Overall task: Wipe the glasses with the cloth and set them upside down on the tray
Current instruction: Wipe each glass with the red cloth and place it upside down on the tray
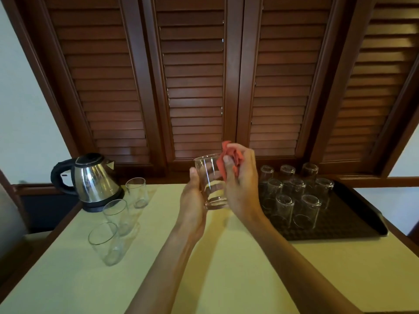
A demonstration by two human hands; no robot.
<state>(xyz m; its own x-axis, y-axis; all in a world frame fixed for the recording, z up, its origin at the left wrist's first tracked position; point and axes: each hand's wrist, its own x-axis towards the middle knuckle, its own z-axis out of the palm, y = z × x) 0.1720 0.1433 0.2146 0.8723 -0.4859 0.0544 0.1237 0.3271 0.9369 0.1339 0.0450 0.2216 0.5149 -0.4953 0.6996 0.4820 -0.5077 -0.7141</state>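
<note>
My left hand [192, 196] grips a clear glass [209, 177] upright above the table, thumb on its near side. My right hand [240, 180] holds a bunched red cloth [229, 158] against the glass's rim and right side. Three more clear glasses stand upright on the table to the left: a far one [137, 192], a middle one [116, 216] and a near one [106, 242]. On the right lies a dark tray [353, 223] carrying several glasses [294, 196] set upside down.
A steel electric kettle [90, 180] with a black handle stands at the table's back left, behind the upright glasses. The pale yellow tabletop [226, 268] has a dark wooden edge. Brown louvred shutters [195, 87] fill the wall behind.
</note>
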